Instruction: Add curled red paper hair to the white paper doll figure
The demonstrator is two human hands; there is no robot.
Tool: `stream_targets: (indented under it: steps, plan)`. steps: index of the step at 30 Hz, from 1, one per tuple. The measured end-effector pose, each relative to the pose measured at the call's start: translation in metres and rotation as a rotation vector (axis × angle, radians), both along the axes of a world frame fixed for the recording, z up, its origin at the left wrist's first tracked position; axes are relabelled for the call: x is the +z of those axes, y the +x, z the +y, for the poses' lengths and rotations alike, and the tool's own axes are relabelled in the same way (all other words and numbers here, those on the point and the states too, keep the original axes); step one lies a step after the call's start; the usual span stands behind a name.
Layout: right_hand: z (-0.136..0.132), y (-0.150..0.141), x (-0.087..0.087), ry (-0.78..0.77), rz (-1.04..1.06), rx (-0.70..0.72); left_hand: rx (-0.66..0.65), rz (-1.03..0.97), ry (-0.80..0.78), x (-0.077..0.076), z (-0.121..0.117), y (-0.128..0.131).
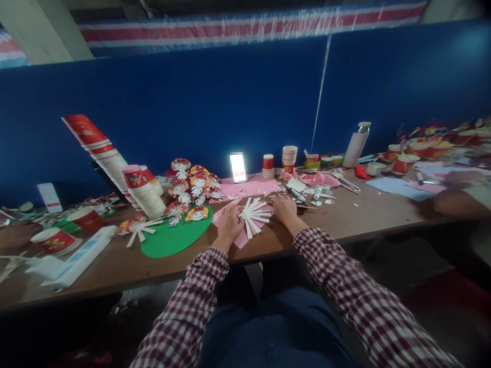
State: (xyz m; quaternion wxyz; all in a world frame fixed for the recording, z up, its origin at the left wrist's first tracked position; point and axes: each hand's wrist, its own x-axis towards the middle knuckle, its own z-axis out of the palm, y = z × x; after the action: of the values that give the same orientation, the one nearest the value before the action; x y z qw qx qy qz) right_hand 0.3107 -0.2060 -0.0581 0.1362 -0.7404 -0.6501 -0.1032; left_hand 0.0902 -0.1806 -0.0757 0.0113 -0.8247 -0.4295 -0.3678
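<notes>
A paper cup cut into white strips (253, 214) lies fanned out on a pink paper sheet (242, 240) in front of me. My left hand (230, 224) is closed on the cup's near-left side. Just right of the strips, my right hand (285, 208) rests low over the table with its fingers curled. Something thin shows beside those fingertips, but I cannot make out what they hold. A thin stick (309, 206) lies by that hand, and a marker (296, 194) lies behind it.
Left of my hands are a green sheet (174, 239), several decorated paper pieces (199, 186), leaning stacked cups (148, 197) and a power strip (82, 258). A lit screen (238, 167) stands behind. Scraps, a thermos (356, 145) and another person's arm (460, 199) are right.
</notes>
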Motion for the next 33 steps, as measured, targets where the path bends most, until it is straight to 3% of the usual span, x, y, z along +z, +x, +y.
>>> stream_targets:
  steps: [11, 33]
  plan:
    - [-0.0009, -0.0008, 0.0014, -0.022, -0.002, -0.012, -0.094, 0.004, -0.071, -0.0044, 0.004, -0.0009]
    - [-0.0014, -0.0021, 0.0032, -0.052, 0.002, -0.026, -0.08, 0.004, -0.109, -0.0027, 0.0014, -0.0007]
